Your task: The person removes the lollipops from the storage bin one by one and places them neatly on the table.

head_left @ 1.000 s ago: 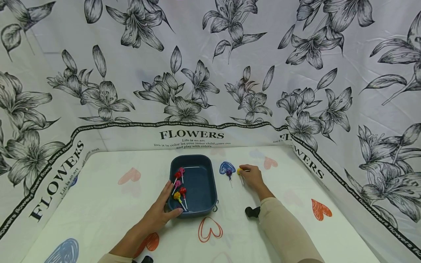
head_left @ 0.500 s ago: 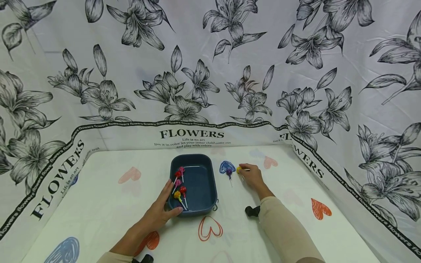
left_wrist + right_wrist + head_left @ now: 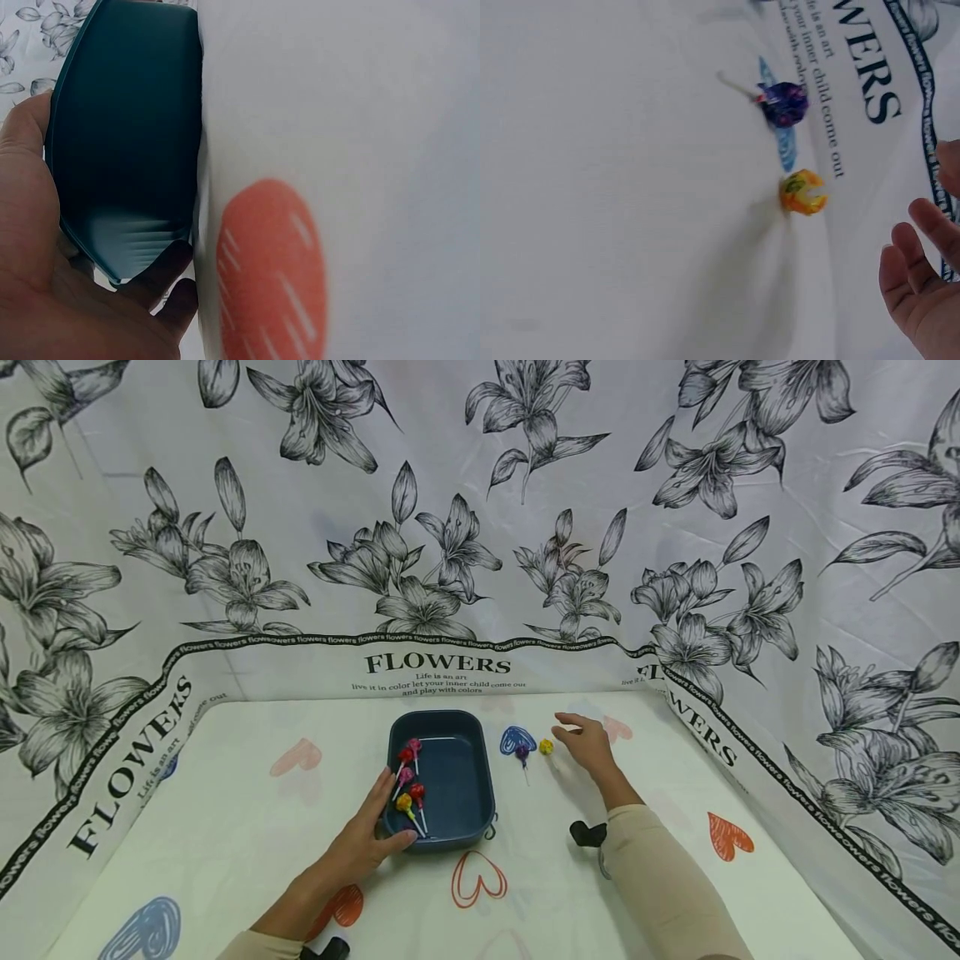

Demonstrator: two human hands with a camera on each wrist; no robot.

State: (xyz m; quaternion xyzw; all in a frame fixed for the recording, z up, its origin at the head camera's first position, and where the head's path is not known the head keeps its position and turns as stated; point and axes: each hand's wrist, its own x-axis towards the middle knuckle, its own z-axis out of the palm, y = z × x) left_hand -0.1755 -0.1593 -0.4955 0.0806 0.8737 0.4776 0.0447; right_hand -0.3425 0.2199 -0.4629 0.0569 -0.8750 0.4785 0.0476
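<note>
My left hand (image 3: 360,852) rests against the near left corner of a dark blue rectangular tray (image 3: 468,777). Its straight fingers run along the left side, and the thumb touches the near rim. Inside, along the left, lie several lollipops: a yellow one (image 3: 405,803), a red one (image 3: 417,792) and others in pink and red. Right of the tray, a purple lollipop (image 3: 522,751) lies on a printed blue heart. Beside it is another yellow lollipop (image 3: 547,747), its stick hard to see. My right hand (image 3: 587,745) hovers apart from it, fingers loosely spread, holding nothing.
A white cloth with printed hearts covers the table (image 3: 660,877). Behind it hangs a white floral curtain (image 3: 450,585). A small metal hook (image 3: 491,828) shows at the tray's near right corner. Black wrist mounts (image 3: 588,834) sit at both sleeves.
My right hand has let go of the yellow lollipop and moved off up and to the right. The lollipop stays on the cloth. My left hand and the tray keep their places.
</note>
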